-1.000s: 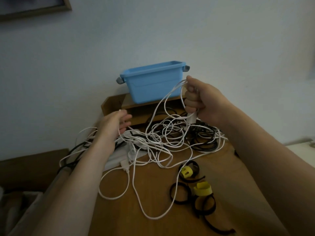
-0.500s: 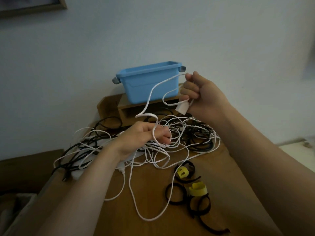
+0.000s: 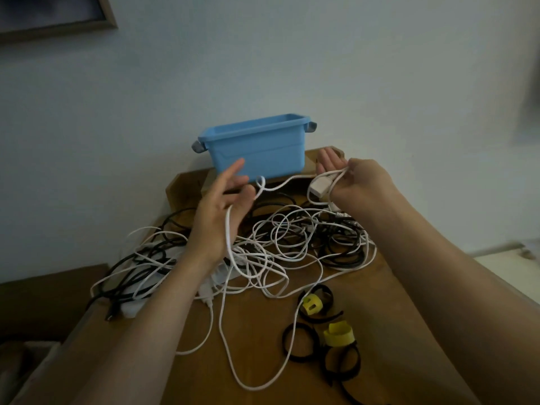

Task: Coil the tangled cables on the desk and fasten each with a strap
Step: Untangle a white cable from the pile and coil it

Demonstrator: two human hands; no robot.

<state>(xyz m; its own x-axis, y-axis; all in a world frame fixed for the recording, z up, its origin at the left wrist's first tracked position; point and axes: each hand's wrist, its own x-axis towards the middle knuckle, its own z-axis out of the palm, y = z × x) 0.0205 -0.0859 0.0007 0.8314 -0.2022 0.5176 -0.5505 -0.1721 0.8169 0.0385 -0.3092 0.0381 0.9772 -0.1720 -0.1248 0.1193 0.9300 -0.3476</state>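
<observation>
Cannot see inside light-blue plastic bin (image 3: 257,153). Cannot trace single strands in tangle of white and black cables (image 3: 292,244). Cannot tell whether left hand (image 3: 219,211) pinches thin white cable (image 3: 227,229) or merely carries it. Cut by frame edges: dark framed picture (image 3: 58,13), lowest black strap loop (image 3: 350,396).

The bin (image 3: 257,153) at the desk's far edge is plain sky blue, with grey handles (image 3: 312,127); the desk (image 3: 380,287) is warm honey-brown wood, unpatterned; the white cable (image 3: 226,229) and its plug (image 3: 320,187) are white (greyed a little by the dim light); black cables (image 3: 339,263) mix with more white ones mid-desk; towards the near right corner, black straps (image 3: 285,342) sit among two bright yellow straps (image 3: 338,336); the wall (image 3: 292,68) is pale blue-grey.
</observation>
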